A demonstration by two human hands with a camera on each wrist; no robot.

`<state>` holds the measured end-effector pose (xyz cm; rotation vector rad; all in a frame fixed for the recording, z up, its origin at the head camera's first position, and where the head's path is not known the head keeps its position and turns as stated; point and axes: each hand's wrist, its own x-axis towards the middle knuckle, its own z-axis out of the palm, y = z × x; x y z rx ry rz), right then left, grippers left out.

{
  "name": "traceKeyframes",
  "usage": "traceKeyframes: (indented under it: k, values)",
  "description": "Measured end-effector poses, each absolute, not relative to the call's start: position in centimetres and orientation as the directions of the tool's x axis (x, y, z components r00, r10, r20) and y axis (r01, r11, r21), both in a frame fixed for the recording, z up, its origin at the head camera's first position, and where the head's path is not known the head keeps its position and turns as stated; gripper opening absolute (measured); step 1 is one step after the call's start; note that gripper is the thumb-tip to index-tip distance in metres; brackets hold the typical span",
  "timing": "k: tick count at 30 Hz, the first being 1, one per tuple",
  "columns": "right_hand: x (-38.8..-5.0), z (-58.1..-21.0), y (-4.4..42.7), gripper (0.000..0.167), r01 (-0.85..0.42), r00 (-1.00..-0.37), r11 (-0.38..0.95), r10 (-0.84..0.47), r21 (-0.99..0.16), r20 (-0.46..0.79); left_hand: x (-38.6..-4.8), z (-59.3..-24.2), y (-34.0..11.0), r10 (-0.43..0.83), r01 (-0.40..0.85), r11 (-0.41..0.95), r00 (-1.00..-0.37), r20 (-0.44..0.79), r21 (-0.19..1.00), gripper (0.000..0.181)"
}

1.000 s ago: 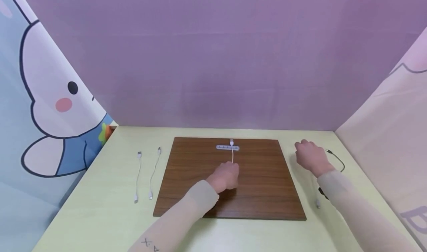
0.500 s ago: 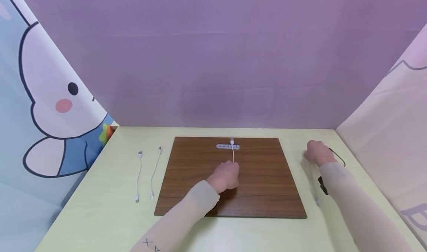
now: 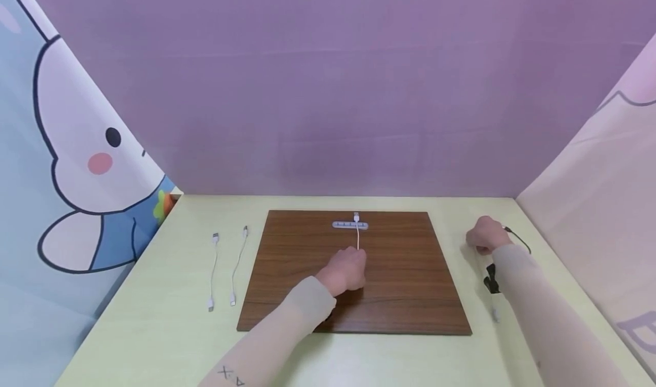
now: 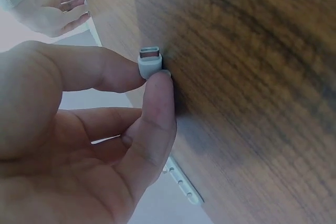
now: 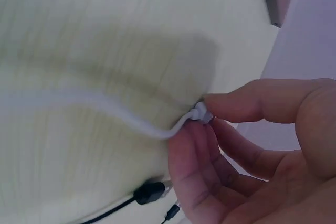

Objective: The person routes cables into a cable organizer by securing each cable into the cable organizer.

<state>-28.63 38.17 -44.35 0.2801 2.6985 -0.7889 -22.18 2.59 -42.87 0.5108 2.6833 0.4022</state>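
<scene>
My left hand (image 3: 344, 270) is over the wooden board (image 3: 400, 273) and pinches the end plug (image 4: 150, 65) of a white USB cable between thumb and finger. That cable (image 3: 357, 236) runs up to a pale cable clip strip (image 3: 351, 225), with its USB plug (image 3: 356, 217) just beyond the strip. Right of the board, my right hand (image 3: 487, 234) pinches the plug (image 5: 199, 113) of another white cable (image 5: 126, 116) close to the table. The far end (image 3: 495, 316) of this cable hangs or lies nearer me; which one, I cannot tell.
Two white USB cables (image 3: 212, 270) lie left of the board. A black cable (image 3: 520, 240) lies beside my right hand, its plug (image 5: 149, 192) near the fingers. A purple backdrop (image 3: 328, 91) rises behind the table (image 3: 154, 318).
My right hand has shifted right, away from the board, and come near the black cable. The white cable in it moved along. My left hand stays in place.
</scene>
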Motion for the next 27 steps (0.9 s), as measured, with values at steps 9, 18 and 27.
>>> traceKeyframes:
  k: [9,18,27]
  values:
    - [-27.0,-44.1,37.5,0.029,0.307,-0.917,0.746,0.066,-0.591,-0.393,-21.5,-43.2,2.3,0.363,0.244,0.890,-0.891,-0.273,0.386,0.006]
    - [-25.9,-44.0,36.6,0.026,0.208,-0.940,0.690,-0.055,-0.694,-0.337,-21.2,-43.2,2.1,0.372,0.259,0.886,-0.893,-0.255,0.385,0.009]
    - [-25.7,-43.3,34.8,0.026,0.125,-0.946,0.609,-0.164,-0.783,-0.278,-20.8,-41.9,2.0,0.392,0.303,0.879,-0.898,-0.197,0.367,0.016]
